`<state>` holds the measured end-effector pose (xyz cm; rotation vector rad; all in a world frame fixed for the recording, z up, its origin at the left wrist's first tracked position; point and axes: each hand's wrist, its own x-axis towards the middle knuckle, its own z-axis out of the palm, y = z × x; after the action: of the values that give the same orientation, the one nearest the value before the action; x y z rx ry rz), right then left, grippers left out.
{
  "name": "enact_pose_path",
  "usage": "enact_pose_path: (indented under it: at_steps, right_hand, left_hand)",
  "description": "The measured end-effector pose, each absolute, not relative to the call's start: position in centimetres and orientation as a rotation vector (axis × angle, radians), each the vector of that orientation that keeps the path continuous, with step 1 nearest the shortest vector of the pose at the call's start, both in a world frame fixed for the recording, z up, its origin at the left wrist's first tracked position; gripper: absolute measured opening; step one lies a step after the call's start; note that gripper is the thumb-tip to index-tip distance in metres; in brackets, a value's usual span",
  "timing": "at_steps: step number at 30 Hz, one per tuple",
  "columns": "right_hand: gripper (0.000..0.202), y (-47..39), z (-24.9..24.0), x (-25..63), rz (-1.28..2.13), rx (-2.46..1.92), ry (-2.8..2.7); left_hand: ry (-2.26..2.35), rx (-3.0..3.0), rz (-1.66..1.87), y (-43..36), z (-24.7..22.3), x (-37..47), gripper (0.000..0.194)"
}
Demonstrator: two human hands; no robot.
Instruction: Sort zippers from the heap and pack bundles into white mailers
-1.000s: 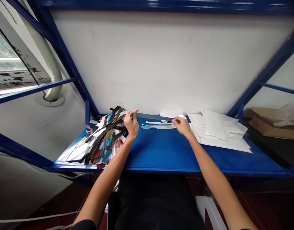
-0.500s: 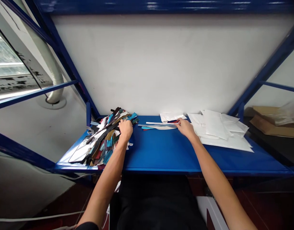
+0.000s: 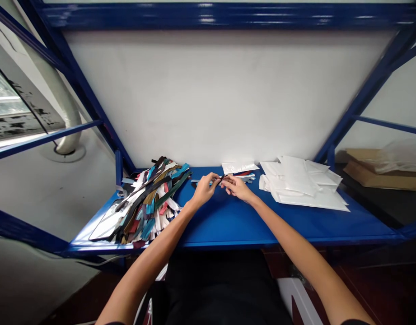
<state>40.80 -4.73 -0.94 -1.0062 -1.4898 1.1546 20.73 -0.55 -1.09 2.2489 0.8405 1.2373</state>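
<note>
Head view: both hands meet over the desk (image 3: 228,221) at a small dark piece (image 3: 222,178).

Fingertips of the left hand (image 3: 205,188) and the right hand (image 3: 240,187) come almost together, each grip narrow and pinched on the dark piece, which is mostly hidden by the fingers and too small to identify. It sits between the hands, in front of a few laid-out strips (image 3: 250,177) that the hands partly cover. Left of the left hand, a heaped pile of multicoloured strips (image 3: 153,203) spreads to the desk's front edge; right of the right hand lie overlapping white packets (image 3: 301,180). Behind the laid-out strips, near the wall (image 3: 221,99), rests a shiny white packet (image 3: 240,167).
</note>
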Motion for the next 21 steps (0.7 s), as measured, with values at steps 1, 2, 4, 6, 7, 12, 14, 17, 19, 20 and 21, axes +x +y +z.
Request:
enact_pose_path:
  at_steps: [1,2,4,6,7,12,14,17,19,20,21]
  right_hand:
    - [0.047,-4.8,-0.8,40.9,1.151,-1.005,-1.475]
    - [0.047,-4.9,-0.7,41.0,1.143,-1.006,-1.468]
    - [0.047,-5.1,-0.3,41.1,1.145,-1.003,-1.460]
    - [0.047,-5.4,0.1,41.1,1.194,-0.987,-1.435]
    - [0.048,-5.5,0.2,41.1,1.222,-0.978,-1.416]
    - [0.055,-5.5,-0.1,40.8,1.240,-0.965,-1.409]
    - [0.052,-5.3,-0.5,40.7,1.176,-0.982,-1.462]
    - [0.043,-5.2,-0.8,40.6,0.979,-1.030,-1.564]
    - [0.038,-5.3,-0.8,40.6,0.817,-1.058,-1.633]
    - [0.035,-5.3,-0.8,40.6,0.745,-1.064,-1.670]
    - [0.033,-5.4,-0.8,40.5,0.687,-1.065,-1.701]
  left_hand:
    - [0.809,2.188,1.219,-0.8,-1.2,21.0,0.024]
    - [0.780,2.132,1.200,-0.9,-1.2,21.1,0.027]
    - [0.748,2.023,1.179,-1.2,-1.1,21.2,0.033]
    - [0.724,1.920,1.169,-1.2,-0.8,21.2,0.038]
    - [0.704,1.873,1.164,-1.1,-0.7,21.1,0.040]
    - [0.595,1.753,1.026,-0.5,-1.2,21.3,0.050]
    - [0.598,1.750,0.981,-0.3,-1.6,21.6,0.055]
    - [0.597,1.757,0.971,-0.3,-2.2,21.8,0.056]
    - [0.614,1.789,0.979,-0.4,-2.5,21.8,0.052]
    - [0.642,1.838,0.999,-0.5,-2.5,21.7,0.047]
    - [0.683,1.909,1.030,-0.6,-2.5,21.7,0.043]
